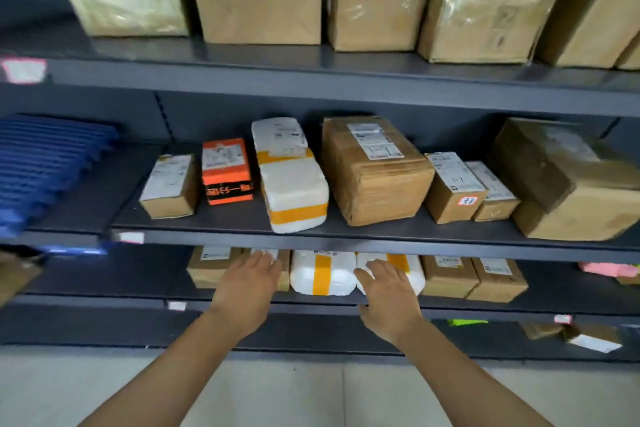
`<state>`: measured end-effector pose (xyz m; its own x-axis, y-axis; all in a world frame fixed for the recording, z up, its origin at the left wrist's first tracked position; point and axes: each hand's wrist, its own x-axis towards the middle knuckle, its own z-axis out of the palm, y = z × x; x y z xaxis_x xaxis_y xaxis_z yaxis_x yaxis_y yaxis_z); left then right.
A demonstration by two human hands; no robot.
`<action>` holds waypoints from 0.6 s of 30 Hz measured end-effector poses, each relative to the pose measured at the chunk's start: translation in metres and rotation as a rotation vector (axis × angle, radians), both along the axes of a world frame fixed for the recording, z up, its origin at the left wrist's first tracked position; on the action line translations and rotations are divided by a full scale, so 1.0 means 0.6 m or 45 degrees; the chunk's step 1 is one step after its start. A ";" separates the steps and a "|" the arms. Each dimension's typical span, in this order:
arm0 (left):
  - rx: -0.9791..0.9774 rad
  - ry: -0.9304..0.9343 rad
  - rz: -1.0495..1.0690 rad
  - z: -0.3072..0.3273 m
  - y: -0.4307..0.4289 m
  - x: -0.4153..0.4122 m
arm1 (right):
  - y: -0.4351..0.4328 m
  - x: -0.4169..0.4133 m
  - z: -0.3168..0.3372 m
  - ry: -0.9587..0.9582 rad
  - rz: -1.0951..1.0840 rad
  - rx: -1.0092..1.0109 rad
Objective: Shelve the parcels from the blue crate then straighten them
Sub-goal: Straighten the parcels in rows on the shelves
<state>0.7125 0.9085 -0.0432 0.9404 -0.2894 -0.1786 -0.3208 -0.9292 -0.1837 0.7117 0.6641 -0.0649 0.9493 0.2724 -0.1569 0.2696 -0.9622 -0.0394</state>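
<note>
Hands both flat, reaching into lower shelf. My left hand: fingers straight, close together, tips at brown box; contact unclear. My right hand: fingers straight, slightly spread, on right foam parcel, touching left foam parcel. Blue crate on middle shelf, far left.

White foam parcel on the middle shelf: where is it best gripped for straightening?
Probably from the front, at its near end: the white foam parcel lies lengthwise, that end at the edge of the shelf, with gaps beside it toward the orange box and brown carton, so its long sides are free to clamp.
</note>
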 end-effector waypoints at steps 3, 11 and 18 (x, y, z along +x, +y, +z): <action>-0.005 -0.012 0.043 0.062 0.074 -0.019 | 0.071 -0.012 0.066 -0.028 0.041 0.011; -0.071 -0.202 0.180 0.181 0.228 0.000 | 0.235 0.022 0.193 -0.153 0.115 0.048; -0.072 -0.098 0.319 0.180 0.283 0.088 | 0.323 0.121 0.207 -0.185 0.240 0.059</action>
